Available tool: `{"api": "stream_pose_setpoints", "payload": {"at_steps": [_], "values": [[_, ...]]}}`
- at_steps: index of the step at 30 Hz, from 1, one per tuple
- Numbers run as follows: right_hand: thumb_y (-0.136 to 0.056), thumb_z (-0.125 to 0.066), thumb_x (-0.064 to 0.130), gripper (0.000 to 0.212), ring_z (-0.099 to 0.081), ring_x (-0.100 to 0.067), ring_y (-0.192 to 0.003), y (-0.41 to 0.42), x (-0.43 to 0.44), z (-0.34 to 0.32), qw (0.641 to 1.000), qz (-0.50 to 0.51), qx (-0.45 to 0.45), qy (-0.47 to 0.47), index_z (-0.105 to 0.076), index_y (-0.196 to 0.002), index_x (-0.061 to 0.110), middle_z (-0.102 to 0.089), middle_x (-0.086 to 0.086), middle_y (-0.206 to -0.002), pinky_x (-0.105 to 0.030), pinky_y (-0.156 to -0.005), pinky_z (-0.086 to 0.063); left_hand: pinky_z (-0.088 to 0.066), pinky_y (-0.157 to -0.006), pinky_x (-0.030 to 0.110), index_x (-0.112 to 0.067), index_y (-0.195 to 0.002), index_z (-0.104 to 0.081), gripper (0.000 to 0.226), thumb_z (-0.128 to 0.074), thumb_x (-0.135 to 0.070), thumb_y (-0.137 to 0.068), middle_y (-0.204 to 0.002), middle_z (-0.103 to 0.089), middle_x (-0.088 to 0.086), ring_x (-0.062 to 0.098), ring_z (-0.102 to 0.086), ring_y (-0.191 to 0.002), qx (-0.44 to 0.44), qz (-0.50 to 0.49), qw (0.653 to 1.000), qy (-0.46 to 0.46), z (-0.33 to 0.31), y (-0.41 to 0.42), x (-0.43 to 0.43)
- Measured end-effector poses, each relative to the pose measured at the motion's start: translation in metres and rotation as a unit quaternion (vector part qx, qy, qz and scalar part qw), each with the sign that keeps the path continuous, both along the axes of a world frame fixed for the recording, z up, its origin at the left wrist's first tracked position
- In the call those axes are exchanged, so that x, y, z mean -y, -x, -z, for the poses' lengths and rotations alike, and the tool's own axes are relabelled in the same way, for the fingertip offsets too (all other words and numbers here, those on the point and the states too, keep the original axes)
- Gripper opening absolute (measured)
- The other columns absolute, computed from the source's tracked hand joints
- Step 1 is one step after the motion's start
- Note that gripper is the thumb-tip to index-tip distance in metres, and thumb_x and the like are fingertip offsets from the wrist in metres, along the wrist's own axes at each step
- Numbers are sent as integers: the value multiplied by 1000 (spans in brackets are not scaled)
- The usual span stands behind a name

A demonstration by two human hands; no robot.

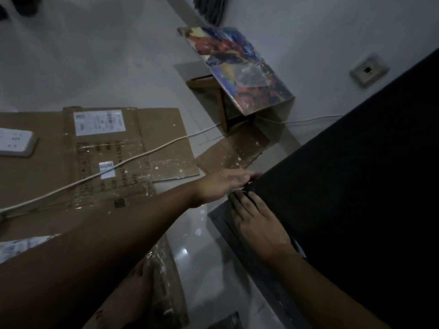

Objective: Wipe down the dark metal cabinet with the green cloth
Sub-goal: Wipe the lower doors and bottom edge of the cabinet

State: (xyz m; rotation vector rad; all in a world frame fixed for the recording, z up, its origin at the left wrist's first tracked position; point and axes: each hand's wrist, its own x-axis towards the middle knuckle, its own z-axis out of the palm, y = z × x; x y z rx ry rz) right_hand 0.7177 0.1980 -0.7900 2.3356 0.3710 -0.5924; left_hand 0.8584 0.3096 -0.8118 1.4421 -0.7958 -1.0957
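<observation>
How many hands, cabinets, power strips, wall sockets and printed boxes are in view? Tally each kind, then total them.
Hands: 2 (left hand, right hand)
Dark cabinet: 1
Power strip: 1
Wall socket: 1
Printed box: 1
Total: 6

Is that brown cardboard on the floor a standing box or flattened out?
Flattened: the cardboard lies flat on the floor, with a white cable across it and a power strip on top.

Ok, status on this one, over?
Left hand, right hand flat on cabinet corner. Green cloth sliver between them. Cable on cardboard, clear.
</observation>
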Motion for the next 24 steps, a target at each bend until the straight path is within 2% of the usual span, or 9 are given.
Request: {"api": "stream_pose_setpoints", "payload": {"at_steps": [4,8,11,13,15,17,20,22,24], "values": [[-99,-53,26,64,-4,-36,-153,-6,-1,58,997,-5,-72,6,-27,-154,6,-12,-20,-165,-52,-119,9,-36,-77,-1,-32,-142,-46,38,-35,-32,-106,-128,-48,-26,-27,-46,-101,-13,-2,1000,-5,9,-2,3],[-99,-53,27,52,-12,-35,-152,-14,-4,90,991,-11,-129,10,-45,-146,7,-24,-20,-162,-52,-123,2,-35,-73,-7,-28,-144,-45,40,-34,-32,-105,-128,-46,-25,-26,-45,-101,-30,-7,1000,-6,24,0,4],[-100,-50,27,61,-9,-37,-153,-23,-3,102,996,-6,-88,6,-31,-152,2,-18,-23,-163,-50,-122,1,-38,-83,0,-30,-145,-43,41,-34,-35,-105,-133,-45,-24,-23,-44,-109,-25,-12,1000,-7,35,3,4],[-100,-50,28,69,-4,-39,-153,-27,-2,109,996,-25,-82,25,-18,-155,-1,-10,-24,-164,-51,-121,4,-38,-98,18,-34,-145,-43,41,-35,-38,-105,-143,-46,-16,-5,-44,-125,-27,-15,999,-15,42,4,5],[-99,-53,31,74,-2,-40,-152,-26,-3,122,992,-47,-109,47,-17,-155,-1,-9,-25,-164,-53,-121,5,-37,-104,29,-34,-144,-44,40,-35,-37,-105,-147,-46,-11,7,-42,-133,-32,-21,999,-19,47,6,6],[-97,-55,38,76,-3,-40,-153,-22,-5,140,986,-57,-138,79,-23,-154,1,-11,-24,-164,-57,-122,3,-39,-100,26,-35,-144,-44,39,-35,-36,-106,-145,-47,-13,6,-43,-131,-35,-28,999,-20,48,7,7],[-97,-55,38,66,-11,-37,-152,-23,-9,151,984,-52,-145,84,-37,-149,1,-24,-23,-161,-55,-123,-1,-35,-84,13,-33,-144,-44,40,-34,-34,-106,-136,-47,-20,-9,-45,-116,-43,-36,998,-21,46,8,7],[-98,-55,33,62,-14,-36,-152,-27,-7,149,989,-39,-130,54,-37,-148,0,-27,-22,-160,-52,-122,0,-35,-89,15,-32,-144,-45,40,-35,-34,-106,-142,-47,-17,-8,-45,-119,-52,-40,998,-14,49,9,7],[-98,-54,35,69,-11,-38,-152,-27,-2,148,992,-50,-110,48,-29,-152,-1,-22,-23,-161,-54,-121,1,-37,-98,25,-34,-143,-46,39,-36,-35,-105,-146,-47,-13,3,-44,-129,-58,-42,997,-9,52,9,8]]}}
